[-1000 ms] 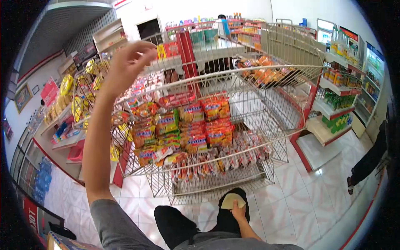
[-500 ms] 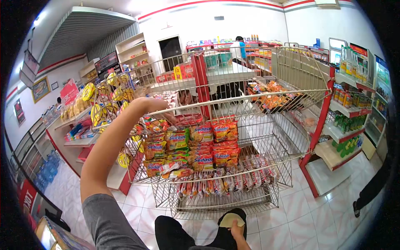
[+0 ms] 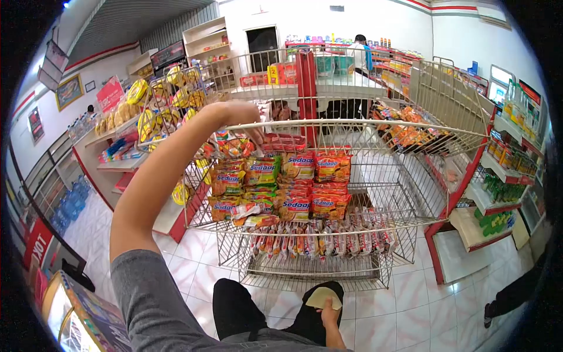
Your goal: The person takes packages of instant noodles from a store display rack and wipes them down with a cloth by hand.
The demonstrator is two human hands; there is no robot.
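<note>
My left hand [image 3: 253, 136] reaches over the top rail of the wire rack [image 3: 404, 221], its fingers pointing down among noodle packets; wrist and rail partly hide them. Stacked Sedaap noodle packets [image 3: 298, 166] in orange, red and green stand just below and to the right of it. Under them lies a row of small wrapped packs [image 3: 328, 240]. Low in the view, my right hand [image 3: 328, 312] grips a folded pale-yellow cloth [image 3: 324, 297] over my knee.
Yellow-wrapped snacks [image 3: 146, 126] hang at the left. Orange packets [image 3: 410, 130] fill the rack's back right. Bottle shelves [image 3: 510, 146] stand at the right. A person [image 3: 359, 56] is at the back; another person's dark-clothed leg [image 3: 513, 293] shows at right.
From raised above the rack, my left hand has come down over the rail to the packets. The view has tilted up and shifted. My right hand still holds the cloth.
</note>
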